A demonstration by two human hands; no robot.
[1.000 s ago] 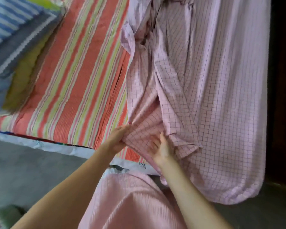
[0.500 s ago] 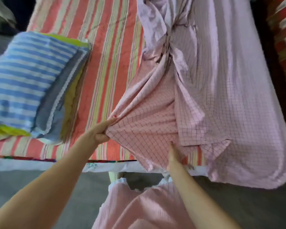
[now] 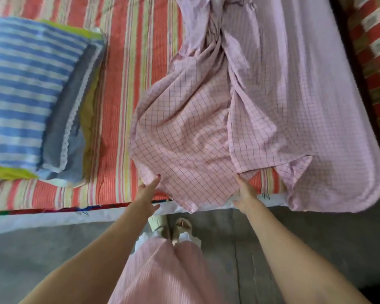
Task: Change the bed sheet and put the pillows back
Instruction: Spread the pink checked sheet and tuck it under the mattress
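Note:
A pink checked sheet (image 3: 272, 95) lies bunched over the right half of the bed, on top of a red-and-green striped cover (image 3: 127, 62). Its near corner hangs past the bed's front edge between my hands. My left hand (image 3: 147, 194) grips the sheet's left edge, fingers stretched along it. My right hand (image 3: 245, 191) holds the sheet's lower edge with its fingers tucked beneath the cloth. A blue striped pillow (image 3: 26, 84) sits on the bed's left part, stacked over a grey-blue pillow with white lace trim (image 3: 64, 128) and a yellow-green layer.
The white mattress border (image 3: 53, 218) runs along the bed's front. Grey floor (image 3: 31, 255) lies below it. My pink skirt and sandalled feet (image 3: 180, 227) stand close to the bed. A red patterned cloth (image 3: 375, 51) is at the far right.
My hands have moved apart and down to the bed's front edge. The sheet's near part has spread wider to the left and billows. The view has tilted down, showing the pillows.

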